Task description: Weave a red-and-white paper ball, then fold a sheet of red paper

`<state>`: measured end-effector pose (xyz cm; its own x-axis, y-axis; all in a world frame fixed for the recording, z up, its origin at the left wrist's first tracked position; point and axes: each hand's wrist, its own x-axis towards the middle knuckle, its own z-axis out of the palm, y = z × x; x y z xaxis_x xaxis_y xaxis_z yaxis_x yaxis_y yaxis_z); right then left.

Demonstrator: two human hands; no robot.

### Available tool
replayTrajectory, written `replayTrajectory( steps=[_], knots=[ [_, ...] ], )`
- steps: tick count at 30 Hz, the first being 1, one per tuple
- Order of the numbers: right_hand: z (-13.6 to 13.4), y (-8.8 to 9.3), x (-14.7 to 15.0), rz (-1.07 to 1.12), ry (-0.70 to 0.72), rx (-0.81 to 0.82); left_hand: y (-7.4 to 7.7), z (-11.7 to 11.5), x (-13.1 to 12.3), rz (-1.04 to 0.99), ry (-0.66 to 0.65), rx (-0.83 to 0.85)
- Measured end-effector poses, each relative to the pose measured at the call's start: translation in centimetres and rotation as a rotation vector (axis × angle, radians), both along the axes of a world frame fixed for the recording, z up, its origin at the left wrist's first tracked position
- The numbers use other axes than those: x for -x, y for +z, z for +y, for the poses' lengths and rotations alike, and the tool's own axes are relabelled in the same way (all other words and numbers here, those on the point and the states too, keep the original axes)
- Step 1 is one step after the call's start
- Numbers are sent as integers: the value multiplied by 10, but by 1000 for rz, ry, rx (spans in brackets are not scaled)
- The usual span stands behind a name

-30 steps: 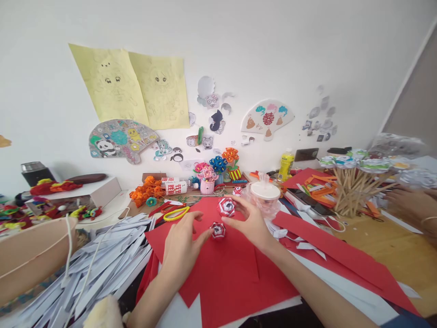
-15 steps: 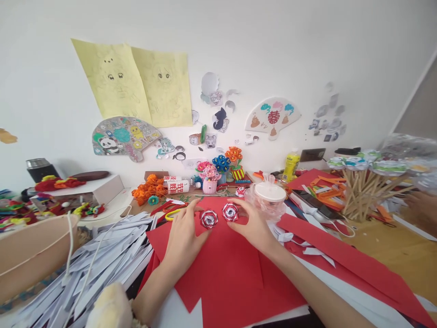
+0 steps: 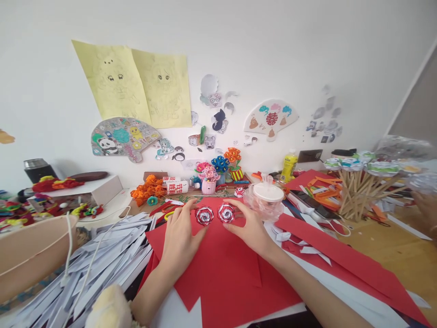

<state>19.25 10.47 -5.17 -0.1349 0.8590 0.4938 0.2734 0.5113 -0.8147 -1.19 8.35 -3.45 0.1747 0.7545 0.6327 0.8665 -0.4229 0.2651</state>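
Between the thumb and fingers of my left hand (image 3: pixel 180 232) is a red-and-white folded paper ball (image 3: pixel 204 215) with a white swirl on its face. My right hand (image 3: pixel 251 228) pinches a second, similar paper ball (image 3: pixel 226 212) by its right side. The two balls are side by side with a small gap, swirls turned toward me. Both are held above overlapping red paper sheets (image 3: pixel 225 269). Behind them, a smaller red-and-white folded piece (image 3: pixel 239 192) sits near the wall side of the table.
White paper strips (image 3: pixel 112 250) lie heaped at left beside a tan basket (image 3: pixel 34 255). A lidded cup in plastic (image 3: pixel 266 193) stands behind my right hand. Sticks with paper flowers (image 3: pixel 362 191) stand at right, near another person's hand (image 3: pixel 425 207). Scissors (image 3: pixel 169 207) lie behind my left hand.
Both balls have shifted slightly left in view, and their white swirls now face me more fully. My hands keep their grip on them.
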Motion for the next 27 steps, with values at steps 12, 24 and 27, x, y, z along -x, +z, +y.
replayTrajectory(
  steps=[12, 24, 27],
  knots=[
    [1, -2, -1, 53, 64, 45, -6, 2, 5, 44, 25, -21],
    [-1, -3, 0, -17, 23, -9, -2, 0, 4, 88, -2, 16],
    [0, -4, -1, -27, 26, -22, -1, -2, 3, 87, -19, 25]
  ],
)
